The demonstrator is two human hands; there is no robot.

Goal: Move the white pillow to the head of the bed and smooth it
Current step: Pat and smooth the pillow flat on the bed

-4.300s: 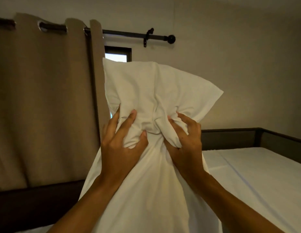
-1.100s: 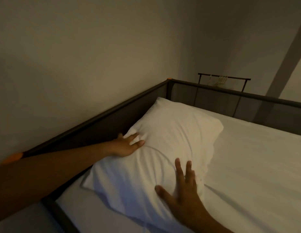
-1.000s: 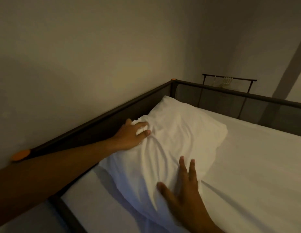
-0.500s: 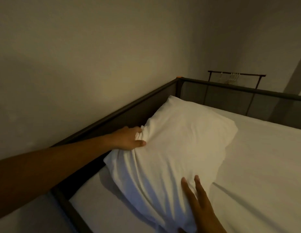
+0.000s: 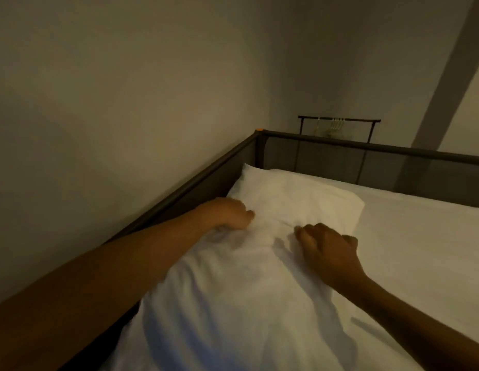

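The white pillow (image 5: 294, 196) lies on the white bed sheet (image 5: 425, 253), lengthwise along the left rail, its far end close to the bed's far corner. My left hand (image 5: 227, 212) rests on the pillow's left edge beside the rail, fingers curled into the fabric. My right hand (image 5: 326, 247) sits on the pillow's right side, fingers bent and dug into the cover. A crease runs across the cover between the two hands. The near part of the pillow is blurred and runs out of view at the bottom.
A dark metal bed frame (image 5: 190, 186) with mesh panels borders the mattress on the left and far sides, tight against a plain wall. An orange cap (image 5: 259, 129) marks the corner post. A dark clothes rack (image 5: 338, 120) with hangers stands behind the far rail.
The pillow went from held upright to lying flat along the left rail. In the last half second my right hand slid up the pillow and curled, and my left hand kept hold of the edge.
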